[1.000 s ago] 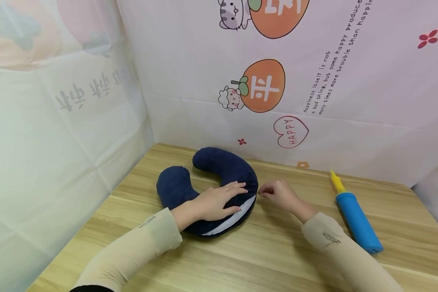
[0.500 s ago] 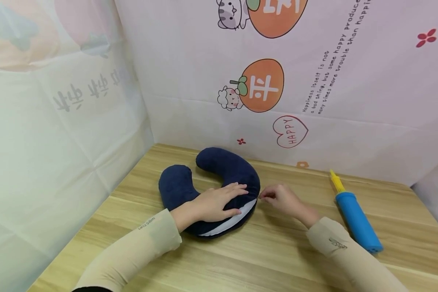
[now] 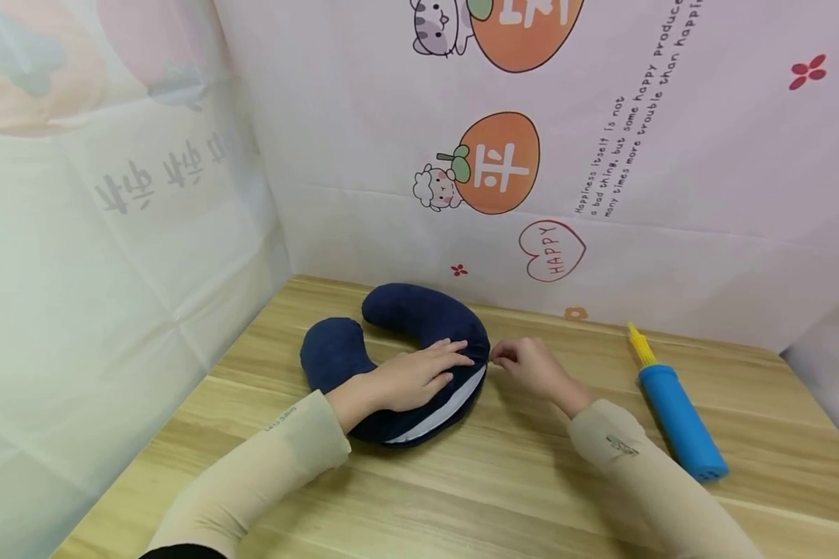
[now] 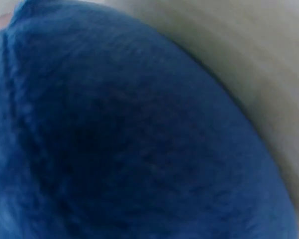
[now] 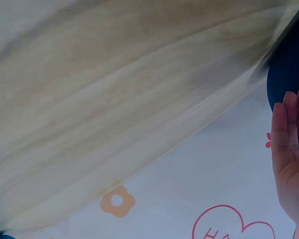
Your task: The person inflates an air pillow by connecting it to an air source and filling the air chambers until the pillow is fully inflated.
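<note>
A navy U-shaped neck pillow (image 3: 426, 310) lies on the wooden table. Along its near right edge a long slit shows white inner fabric (image 3: 442, 414). My left hand (image 3: 409, 380) rests flat on top of the curve, fingers spread. At the slit's far end, my right hand (image 3: 533, 368) pinches what looks like a small zipper pull, mostly hidden by thumb and forefinger. The left wrist view is filled by the plush neck pillow (image 4: 154, 119). In the right wrist view the right hand (image 5: 292, 167) appears at the right border, fingertips at the dark pillow (image 5: 291, 74).
A blue hand pump (image 3: 684, 423) with a yellow nozzle (image 3: 640, 345) lies on the right of the wooden table (image 3: 461, 505). A printed white cloth (image 3: 363, 155) hangs behind the table, and another white cloth (image 3: 112, 295) hangs on the left.
The pillow's curve and the right hand shifted slightly toward me, then back away and a little left. My left hand stays on the pillow. The slit looks about the same length.
</note>
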Demonstrator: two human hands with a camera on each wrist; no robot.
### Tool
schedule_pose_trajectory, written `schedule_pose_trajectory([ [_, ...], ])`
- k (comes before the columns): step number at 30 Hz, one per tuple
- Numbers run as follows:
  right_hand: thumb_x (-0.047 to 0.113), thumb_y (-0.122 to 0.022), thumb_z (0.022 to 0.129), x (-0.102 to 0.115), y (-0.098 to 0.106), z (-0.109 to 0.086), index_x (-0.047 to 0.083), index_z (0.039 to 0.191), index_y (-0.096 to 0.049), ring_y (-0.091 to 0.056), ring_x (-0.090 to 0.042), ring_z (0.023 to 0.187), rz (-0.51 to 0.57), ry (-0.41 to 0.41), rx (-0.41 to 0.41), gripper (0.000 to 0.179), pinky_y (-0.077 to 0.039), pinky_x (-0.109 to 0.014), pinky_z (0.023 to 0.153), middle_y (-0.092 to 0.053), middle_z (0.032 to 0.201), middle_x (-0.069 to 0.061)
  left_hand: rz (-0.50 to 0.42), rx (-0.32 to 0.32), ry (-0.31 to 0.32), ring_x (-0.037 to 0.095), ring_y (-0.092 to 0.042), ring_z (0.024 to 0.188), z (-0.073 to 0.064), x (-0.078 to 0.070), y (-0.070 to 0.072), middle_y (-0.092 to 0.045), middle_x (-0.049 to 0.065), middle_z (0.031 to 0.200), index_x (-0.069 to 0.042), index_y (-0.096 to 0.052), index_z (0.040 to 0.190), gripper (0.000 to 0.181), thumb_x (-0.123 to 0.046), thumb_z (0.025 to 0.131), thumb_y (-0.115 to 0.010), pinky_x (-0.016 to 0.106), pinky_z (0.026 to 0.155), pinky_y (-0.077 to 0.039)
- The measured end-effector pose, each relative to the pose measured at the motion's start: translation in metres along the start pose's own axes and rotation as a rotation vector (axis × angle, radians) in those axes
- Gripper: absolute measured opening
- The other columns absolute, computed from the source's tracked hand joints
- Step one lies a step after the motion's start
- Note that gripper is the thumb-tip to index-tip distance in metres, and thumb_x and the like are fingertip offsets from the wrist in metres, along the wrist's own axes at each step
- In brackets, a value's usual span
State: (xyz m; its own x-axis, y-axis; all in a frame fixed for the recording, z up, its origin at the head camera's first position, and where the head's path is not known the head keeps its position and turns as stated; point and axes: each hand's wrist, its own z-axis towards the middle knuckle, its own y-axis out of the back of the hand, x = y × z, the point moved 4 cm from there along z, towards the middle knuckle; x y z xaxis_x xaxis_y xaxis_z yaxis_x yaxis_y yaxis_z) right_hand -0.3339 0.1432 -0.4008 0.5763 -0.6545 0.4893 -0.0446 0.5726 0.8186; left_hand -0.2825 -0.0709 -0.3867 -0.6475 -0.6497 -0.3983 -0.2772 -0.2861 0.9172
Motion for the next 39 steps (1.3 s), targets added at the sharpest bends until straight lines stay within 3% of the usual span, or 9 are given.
schedule_pose_trajectory([
  [4,-0.006,-0.068,0.093,-0.005,0.000,0.001,-0.001,0.092,-0.077,-0.070,-0.020,0.082,0.009,-0.002,-0.004,0.010,-0.057,-0.041,0.074,-0.075,0.090,-0.009,0.056,-0.028,0.042,0.020,-0.016,0.155,0.005,-0.003,-0.004,-0.021,-0.004,0.169,-0.022,-0.044,0.155,0.043,-0.026,0.113,-0.040,0.044,0.121,-0.024],
  [7,-0.009,-0.070,0.091,-0.008,0.000,-0.003,-0.002,0.091,-0.077,-0.071,-0.022,0.083,-0.006,0.049,-0.025,0.011,-0.058,-0.041,0.073,-0.075,0.089,-0.009,0.094,-0.049,0.062,0.019,-0.019,0.154,0.008,-0.004,-0.007,-0.024,-0.005,0.168,-0.023,-0.046,0.154,0.042,-0.027,0.112,-0.042,0.051,0.117,-0.031],
  [11,-0.011,-0.072,0.088,-0.008,0.001,-0.011,-0.003,0.090,-0.078,-0.069,-0.019,0.079,-0.027,0.132,-0.045,0.010,-0.058,-0.035,0.069,-0.073,0.085,-0.008,0.134,-0.053,0.075,0.016,-0.019,0.154,0.009,-0.005,-0.011,-0.023,-0.009,0.168,-0.027,-0.046,0.154,0.042,-0.029,0.112,-0.042,0.059,0.112,-0.036],
  [15,-0.012,-0.074,0.085,-0.006,0.002,-0.016,-0.004,0.089,-0.078,-0.064,-0.014,0.074,-0.026,0.161,-0.056,0.010,-0.054,-0.029,0.064,-0.072,0.083,-0.007,0.156,-0.059,0.067,0.015,-0.020,0.154,0.011,-0.004,-0.015,-0.023,-0.009,0.167,-0.027,-0.046,0.154,0.042,-0.029,0.112,-0.043,0.060,0.111,-0.036],
  [27,-0.011,-0.072,0.088,0.011,-0.009,-0.023,-0.006,0.091,-0.078,-0.063,-0.012,0.076,0.070,0.138,0.029,0.009,-0.053,-0.027,0.065,-0.073,0.085,-0.011,0.233,-0.091,0.058,0.016,-0.021,0.154,0.011,-0.002,-0.019,-0.022,-0.009,0.168,-0.031,-0.040,0.158,0.046,-0.030,0.112,-0.043,0.059,0.108,-0.041],
  [39,-0.009,-0.071,0.090,0.022,-0.015,-0.025,-0.006,0.094,-0.078,-0.070,-0.018,0.081,0.086,0.113,0.102,0.009,-0.056,-0.027,0.067,-0.075,0.091,-0.011,0.186,-0.088,0.061,0.016,-0.021,0.154,0.006,-0.002,-0.014,-0.021,-0.009,0.168,-0.028,-0.033,0.161,0.051,-0.031,0.111,-0.045,0.057,0.110,-0.038],
])
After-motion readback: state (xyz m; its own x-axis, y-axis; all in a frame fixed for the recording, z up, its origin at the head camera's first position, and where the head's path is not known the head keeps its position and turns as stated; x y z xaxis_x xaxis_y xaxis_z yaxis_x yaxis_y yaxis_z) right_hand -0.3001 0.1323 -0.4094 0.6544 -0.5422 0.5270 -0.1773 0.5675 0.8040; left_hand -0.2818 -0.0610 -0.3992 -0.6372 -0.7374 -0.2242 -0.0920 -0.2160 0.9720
